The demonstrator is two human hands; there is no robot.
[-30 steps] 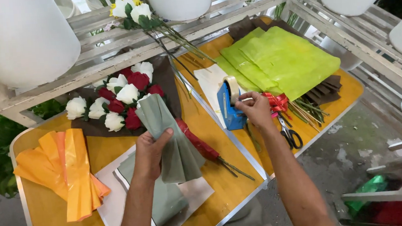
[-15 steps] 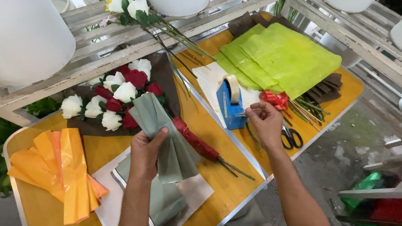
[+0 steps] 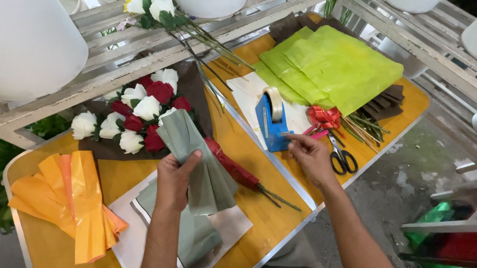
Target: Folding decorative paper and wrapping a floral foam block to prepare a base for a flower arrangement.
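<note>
Right hand [image 3: 311, 155] pinches what looks like a tape end at the blue tape dispenser [image 3: 272, 121], just right of it. Left hand [image 3: 175, 181] grips the folded grey-green paper [image 3: 195, 160], well left of dispenser, long axis toward the bouquet [image 3: 135, 116].

Left hand [image 3: 175, 178] grips a pleated grey-green wrapping sheet [image 3: 198, 162], held fanned above the yellow desk [image 3: 256, 217], just in front of a bouquet of red and white roses [image 3: 138, 114]. Right hand [image 3: 311, 154] pinches a strip of tape at the blue tape dispenser [image 3: 271, 120]. Black-handled scissors [image 3: 341, 157] lie just right of that hand; folded orange sheets [image 3: 71, 206] lie far left.
</note>
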